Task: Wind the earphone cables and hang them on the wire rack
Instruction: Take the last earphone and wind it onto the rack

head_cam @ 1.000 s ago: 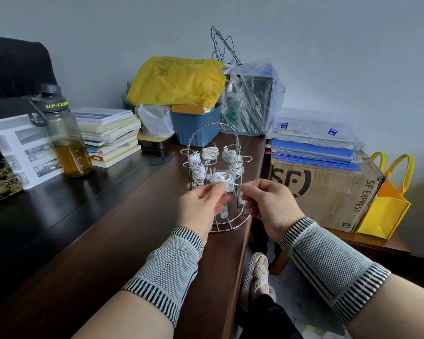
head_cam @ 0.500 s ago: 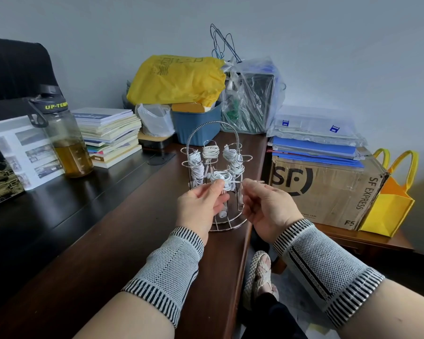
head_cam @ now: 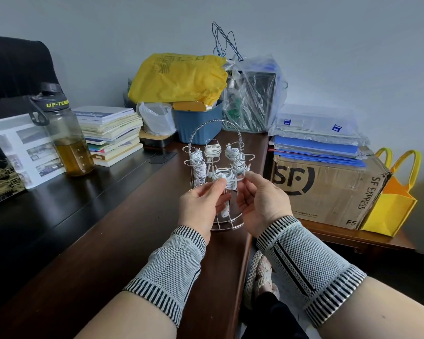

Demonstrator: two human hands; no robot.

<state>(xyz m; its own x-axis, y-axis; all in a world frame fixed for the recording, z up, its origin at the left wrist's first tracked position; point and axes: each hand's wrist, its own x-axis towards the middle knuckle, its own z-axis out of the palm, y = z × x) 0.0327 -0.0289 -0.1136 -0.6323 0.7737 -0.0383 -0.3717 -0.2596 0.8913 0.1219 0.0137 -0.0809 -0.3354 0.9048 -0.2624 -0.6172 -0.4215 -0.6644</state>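
Both the left hand and the right hand pinch a white earphone bundle at the front of the wire rack, and this cable looks light, soft and easily loosened, so holding the wound middle seems best.

I see both hands — left hand, right hand — pinching a wound earphone bundle at the wire rack near the table's right edge.
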